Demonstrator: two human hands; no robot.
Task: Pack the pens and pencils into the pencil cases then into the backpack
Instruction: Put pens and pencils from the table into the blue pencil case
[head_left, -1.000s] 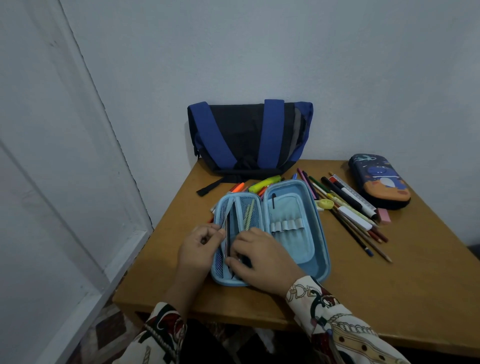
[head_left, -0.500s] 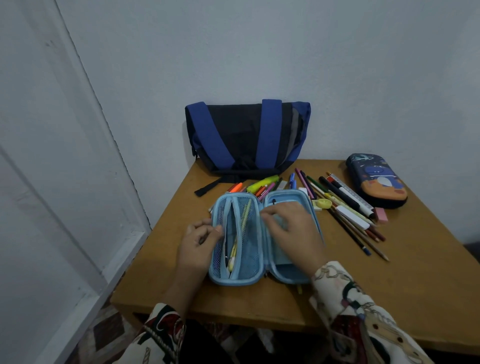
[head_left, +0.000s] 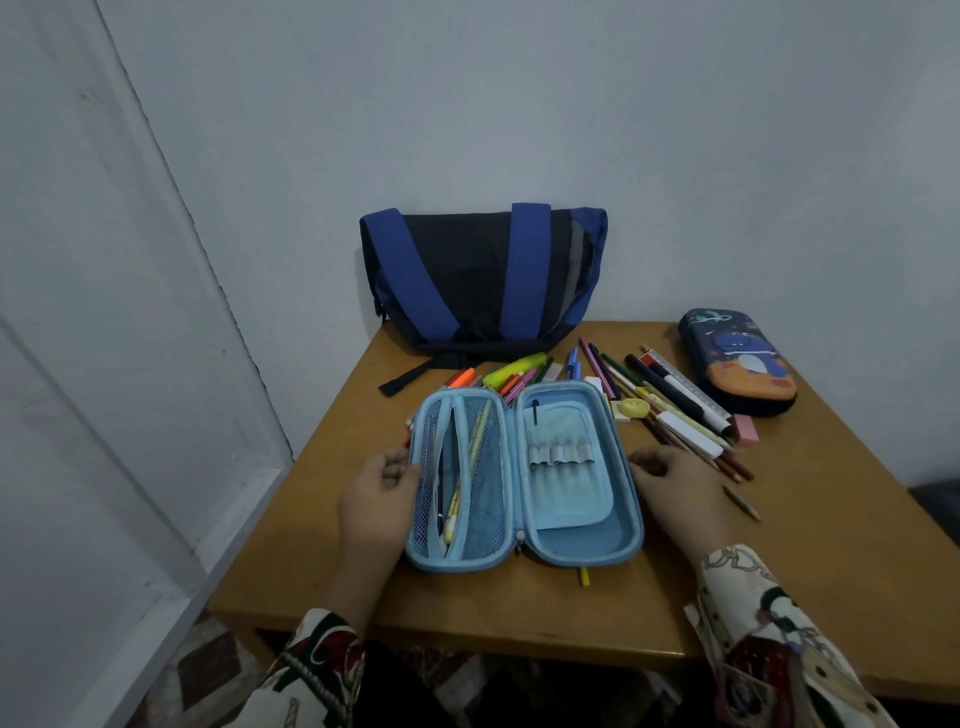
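A light blue pencil case (head_left: 571, 545) lies flat and open at the table's middle. Its left mesh pocket holds a few pencils (head_left: 470, 467); the right half has a flap with elastic loops. My left hand (head_left: 376, 499) pinches the case's left rim. Just beside the right rim, my right hand (head_left: 678, 486) rests with loosely curled fingers and holds nothing. Loose pens and pencils (head_left: 670, 400) lie spread behind and right of the case. A dark printed pencil case (head_left: 737, 364) sits shut at the back right. The blue-and-black backpack (head_left: 483, 280) leans against the wall.
A pink eraser (head_left: 746, 430), a ruler (head_left: 691, 392) and a small yellow object (head_left: 635, 408) lie among the pens. One pencil (head_left: 743, 503) lies alone by my right wrist; another tip (head_left: 584, 576) pokes out under the case. The wooden table (head_left: 831, 545) is bounded by walls behind and to the left.
The case was half folded with my right hand on its right half; it now lies fully open and flat. My right hand has moved out to the right rim.
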